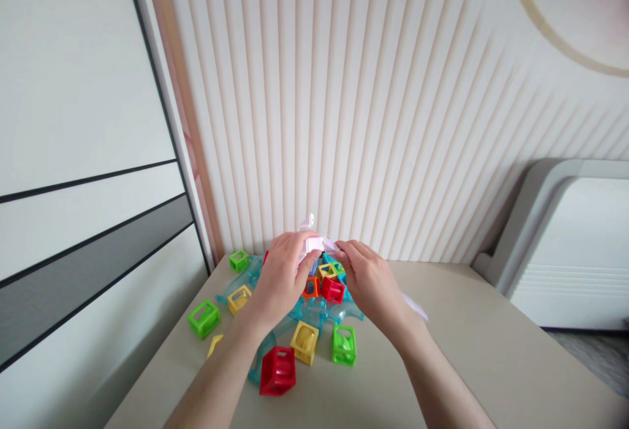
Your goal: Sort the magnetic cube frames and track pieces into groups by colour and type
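My left hand (285, 272) is closed around a white block-like piece (314, 244), its thumb pressed on the near side. My right hand (363, 278) pinches a pale purple translucent piece (331, 245) that meets the white one. Another pale piece (307, 222) sticks up behind my left fingers. Beneath and between the hands lie a red cube (333, 289), an orange cube (311, 287), a yellow cube (327, 272) and blue translucent pieces (314, 311).
Nearer on the table (442, 350) are a red cube (278, 371), a yellow cube (304, 342) and a green cube (344, 345). More green and yellow cubes lie at left. A ribbed wall (334, 121) stands behind; a pale purple piece (415, 306) rests beside my right wrist.
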A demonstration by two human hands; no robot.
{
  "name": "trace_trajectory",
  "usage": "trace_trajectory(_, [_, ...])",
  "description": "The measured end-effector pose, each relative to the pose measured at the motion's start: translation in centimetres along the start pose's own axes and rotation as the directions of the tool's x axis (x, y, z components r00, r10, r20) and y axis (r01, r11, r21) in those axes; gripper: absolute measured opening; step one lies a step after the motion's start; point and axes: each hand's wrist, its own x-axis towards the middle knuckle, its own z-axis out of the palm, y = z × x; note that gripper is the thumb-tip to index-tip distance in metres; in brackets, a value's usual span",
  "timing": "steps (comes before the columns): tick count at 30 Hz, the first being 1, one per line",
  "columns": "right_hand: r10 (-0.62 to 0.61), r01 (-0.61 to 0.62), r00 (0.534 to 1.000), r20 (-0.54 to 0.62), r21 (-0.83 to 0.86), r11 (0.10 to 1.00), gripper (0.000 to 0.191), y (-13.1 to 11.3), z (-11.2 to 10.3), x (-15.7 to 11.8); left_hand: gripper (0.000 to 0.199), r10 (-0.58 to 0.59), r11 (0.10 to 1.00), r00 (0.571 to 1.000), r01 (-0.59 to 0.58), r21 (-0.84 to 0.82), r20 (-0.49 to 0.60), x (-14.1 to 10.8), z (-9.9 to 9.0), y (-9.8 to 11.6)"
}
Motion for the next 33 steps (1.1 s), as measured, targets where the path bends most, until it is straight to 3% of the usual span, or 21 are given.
trace_trajectory(3, [0.095,-0.099,0.995,0.042,0.1,0.99,0.039,-0.3,-0.1,-0.1,0.018,0.208,0.956,0.977,-0.193,0.221,-0.043,0.1,0.5,-0.1])
trace_trajectory(6, [0.166,-0.175,0.983,0.075,0.135,0.975,0.047,-0.7,-0.3,-0.2,0.019,0.298,0.912,0.953,-0.27,0.308,-0.049,0.1,0.7,-0.2])
trace_trajectory(10, [0.179,-0.199,0.979,0.101,0.245,0.949,0.048,-1.0,-0.8,-0.2,0.024,0.337,0.886,0.94,-0.302,0.352,-0.043,0.1,0.5,-0.4])
trace_trajectory(15, [0.092,-0.149,0.983,0.161,0.391,0.908,0.023,-0.9,-0.9,-0.2,0.022,0.247,0.931,0.965,-0.212,0.297,-0.084,0.1,0.0,-1.1])
trace_trajectory(18, [0.083,-0.149,0.976,0.201,0.34,0.929,0.014,-0.5,-0.5,-0.3,0.02,0.215,0.945,0.975,-0.191,0.266,-0.062,0.2,-0.1,-1.3])
trace_trajectory(20, [0.082,-0.125,0.981,0.175,0.246,0.961,0.019,-0.1,-0.2,-0.3,0.022,0.196,0.938,0.981,-0.184,0.294,-0.012,0.3,-0.1,-1.1])
trace_trajectory(23, [0.019,-0.018,0.996,0.092,-0.012,1.0,0.033,0.5,0.2,-0.2,0.028,0.181,0.901,0.98,-0.199,0.385,0.083,0.2,0.2,-0.5])
trace_trajectory(26, [-0.102,0.113,0.992,0.068,-0.19,0.975,0.036,0.7,0.5,-0.2,0.031,0.192,0.873,0.964,-0.255,0.415,0.186,0.0,0.8,-0.3])
trace_trajectory(33, [-0.178,0.177,0.984,0.012,-0.212,0.961,0.036,0.8,0.8,-0.2,0.029,0.129,0.877,0.956,-0.234,0.419,0.263,-0.2,1.0,-1.0])
